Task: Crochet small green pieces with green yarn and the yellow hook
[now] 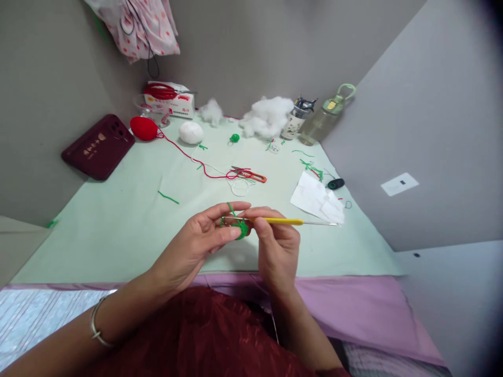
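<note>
My left hand (210,229) pinches a small green crochet piece (242,230) between thumb and fingers, and a strand of green yarn (231,208) runs up over its index finger. In my right hand (277,238) is a crochet hook (285,221) with a yellow handle and metal ends, held like a pen. Its left tip meets the green piece near the left fingertips; the other metal end points right. Both hands are above the front part of the table. The fingers partly hide the green piece.
Beyond the hands lie orange-handled snips (253,175) among red and white yarn. A red yarn ball (144,128), white yarn ball (190,133), fluffy stuffing (269,116), pen cup (294,121) and bottle (324,118) stand farther back. A phone (98,147) is at left, white paper (314,196) at right.
</note>
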A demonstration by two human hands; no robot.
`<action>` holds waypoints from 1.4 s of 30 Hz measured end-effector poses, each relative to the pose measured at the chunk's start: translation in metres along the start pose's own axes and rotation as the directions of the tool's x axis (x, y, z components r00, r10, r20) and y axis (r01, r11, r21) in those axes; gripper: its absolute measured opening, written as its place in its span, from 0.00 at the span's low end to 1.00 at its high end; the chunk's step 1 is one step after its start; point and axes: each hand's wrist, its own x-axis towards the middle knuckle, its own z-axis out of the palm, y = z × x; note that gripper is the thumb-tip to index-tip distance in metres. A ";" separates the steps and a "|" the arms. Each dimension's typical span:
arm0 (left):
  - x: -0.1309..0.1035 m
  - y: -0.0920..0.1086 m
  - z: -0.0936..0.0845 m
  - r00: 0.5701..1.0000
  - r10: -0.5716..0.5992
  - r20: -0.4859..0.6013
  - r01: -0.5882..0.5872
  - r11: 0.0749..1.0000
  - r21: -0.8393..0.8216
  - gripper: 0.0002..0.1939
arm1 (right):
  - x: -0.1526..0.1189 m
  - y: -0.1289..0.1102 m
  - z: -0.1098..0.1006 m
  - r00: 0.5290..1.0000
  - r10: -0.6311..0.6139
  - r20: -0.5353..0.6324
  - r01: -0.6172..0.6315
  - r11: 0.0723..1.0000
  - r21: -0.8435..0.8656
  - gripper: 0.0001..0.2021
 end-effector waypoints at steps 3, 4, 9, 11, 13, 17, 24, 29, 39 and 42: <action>-0.002 -0.001 0.000 0.998 0.043 -0.034 -0.039 0.993 0.111 0.17 | -0.001 0.003 0.000 0.999 0.034 -0.031 -0.032 0.996 0.081 0.07; -0.002 0.000 -0.001 0.997 0.056 -0.052 -0.048 0.990 0.135 0.17 | 0.000 0.004 -0.001 0.998 0.046 -0.040 -0.042 0.993 0.106 0.07; -0.003 0.001 -0.003 0.989 0.106 -0.100 -0.087 0.981 0.173 0.15 | 0.003 0.000 -0.001 0.995 0.079 -0.052 -0.072 0.989 0.130 0.09; -0.003 0.001 -0.004 0.987 0.127 -0.097 -0.106 0.975 0.196 0.16 | 0.002 -0.004 -0.002 0.997 0.059 -0.044 -0.054 0.993 0.106 0.10; -0.004 0.000 -0.005 0.983 0.155 -0.100 -0.127 0.962 0.241 0.16 | 0.001 -0.007 -0.002 0.999 0.008 -0.040 -0.007 0.999 0.031 0.09; -0.006 -0.002 -0.001 0.961 0.232 -0.149 -0.169 0.924 0.344 0.15 | -0.007 -0.010 -0.004 0.968 -0.246 0.046 0.249 0.931 -0.267 0.10; -0.003 -0.002 -0.003 0.999 0.009 -0.050 -0.010 1.000 -0.023 0.27 | -0.019 0.001 -0.003 0.774 -0.556 0.303 0.605 0.509 -0.613 0.17; 0.000 0.001 -0.007 0.992 -0.121 0.045 0.125 0.985 -0.117 0.24 | -0.010 -0.003 -0.003 0.955 -0.297 -0.002 0.292 0.942 -0.164 0.11; -0.002 0.000 -0.005 0.999 -0.026 -0.040 0.026 0.999 -0.020 0.17 | -0.006 -0.004 0.000 0.997 -0.070 -0.045 0.071 0.997 0.034 0.09; 0.000 0.000 -0.004 0.997 0.033 -0.065 -0.032 0.999 0.012 0.12 | -0.005 -0.008 0.001 0.987 -0.160 -0.003 0.159 0.980 -0.122 0.09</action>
